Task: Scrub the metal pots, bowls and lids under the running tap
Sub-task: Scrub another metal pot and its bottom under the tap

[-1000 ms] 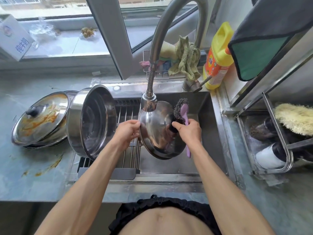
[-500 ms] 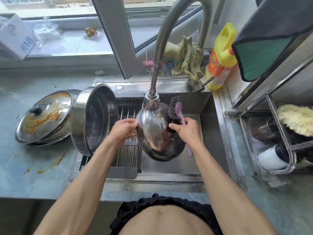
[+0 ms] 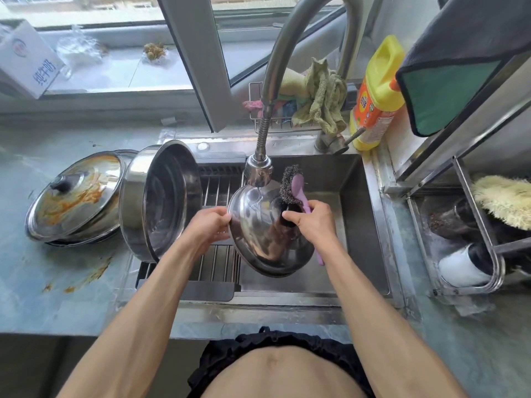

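Over the sink I hold a shiny metal lid (image 3: 258, 234) tilted under the tap head (image 3: 258, 171), where a thin stream of water runs onto it. My left hand (image 3: 208, 225) grips the lid's left rim. My right hand (image 3: 313, 221) grips a purple-handled steel-wool brush (image 3: 290, 186), whose wire head stands above the lid's upper right edge. A large steel pot (image 3: 161, 199) lies on its side on the drying rack to the left. A sauce-stained lid (image 3: 76, 193) rests on the counter beyond it.
The sink basin (image 3: 356, 225) is deep with a roll-up rack (image 3: 218, 259) over its left half. A yellow detergent bottle (image 3: 376, 93) and cloths (image 3: 321, 96) stand behind the tap. A metal rack (image 3: 474, 239) with brushes sits at right. Sauce smears mark the left counter (image 3: 71, 280).
The lid has turned slightly in my left hand and the brush head has slid up toward the lid's upper right edge. Water now visibly strikes the lid.
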A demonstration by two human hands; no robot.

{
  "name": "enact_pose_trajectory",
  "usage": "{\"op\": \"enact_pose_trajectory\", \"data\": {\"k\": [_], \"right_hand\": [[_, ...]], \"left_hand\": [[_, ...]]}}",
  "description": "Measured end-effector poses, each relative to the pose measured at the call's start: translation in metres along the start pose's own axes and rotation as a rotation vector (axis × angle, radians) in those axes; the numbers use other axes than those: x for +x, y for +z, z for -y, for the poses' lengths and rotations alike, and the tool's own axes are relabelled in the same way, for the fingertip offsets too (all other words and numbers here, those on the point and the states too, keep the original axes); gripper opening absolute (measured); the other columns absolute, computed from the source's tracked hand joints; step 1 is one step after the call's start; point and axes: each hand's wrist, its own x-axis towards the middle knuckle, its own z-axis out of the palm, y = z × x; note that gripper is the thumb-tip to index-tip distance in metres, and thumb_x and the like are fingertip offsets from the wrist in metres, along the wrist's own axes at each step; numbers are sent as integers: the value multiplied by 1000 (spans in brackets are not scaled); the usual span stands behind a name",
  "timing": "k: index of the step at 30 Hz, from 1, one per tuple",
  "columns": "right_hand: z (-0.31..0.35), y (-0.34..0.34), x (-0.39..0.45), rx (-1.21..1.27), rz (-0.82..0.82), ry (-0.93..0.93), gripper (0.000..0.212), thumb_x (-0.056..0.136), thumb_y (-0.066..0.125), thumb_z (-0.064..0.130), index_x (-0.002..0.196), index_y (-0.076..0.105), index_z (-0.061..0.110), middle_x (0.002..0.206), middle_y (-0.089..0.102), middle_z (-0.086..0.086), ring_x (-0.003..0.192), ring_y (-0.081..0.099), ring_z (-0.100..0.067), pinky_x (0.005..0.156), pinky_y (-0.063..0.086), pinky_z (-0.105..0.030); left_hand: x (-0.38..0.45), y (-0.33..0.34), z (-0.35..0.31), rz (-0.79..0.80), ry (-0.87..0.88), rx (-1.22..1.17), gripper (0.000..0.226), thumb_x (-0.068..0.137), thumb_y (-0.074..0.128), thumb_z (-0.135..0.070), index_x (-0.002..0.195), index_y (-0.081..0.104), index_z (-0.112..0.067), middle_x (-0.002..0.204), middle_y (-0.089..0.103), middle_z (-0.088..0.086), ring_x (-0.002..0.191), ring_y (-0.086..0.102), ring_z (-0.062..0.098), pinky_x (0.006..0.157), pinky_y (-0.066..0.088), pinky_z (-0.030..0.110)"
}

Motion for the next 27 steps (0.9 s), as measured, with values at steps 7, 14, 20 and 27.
{"op": "enact_pose_trajectory", "data": {"k": [7,14,20,27], "right_hand": [[-4,-3,2,-3,11,-18,28,66,84,26,87,68,18,86,71,1,74,64,-13,57,46,-24],[-7,-1,0,-4,30,-40,28,67,85,29,87,68,19,92,73,-3,89,68,-21,76,54,-34],[-13,-1,0,-48,36,-78,29,74,83,34,86,62,17,81,64,3,69,55,-9,54,40,-20],[10,-1,4,-499,74,-421,53,97,45,58,60,52,20,60,54,2,68,52,-27,65,43,-37]], "left_hand": [[-5,-7,7,55,-89,58,22,92,57,2,107,73,-4,95,75,14,74,69,17,68,57,26],[-3,2,0,-100,53,84,13,101,56,-5,99,68,-1,89,62,13,66,51,15,57,48,17],[-17,22,28,-33,-93,-306,30,105,38,4,89,55,-15,82,62,2,70,54,16,66,48,30],[-15,40,15,-433,-98,-486,42,98,43,-11,58,46,-22,48,43,-6,37,42,9,45,35,25]]}}
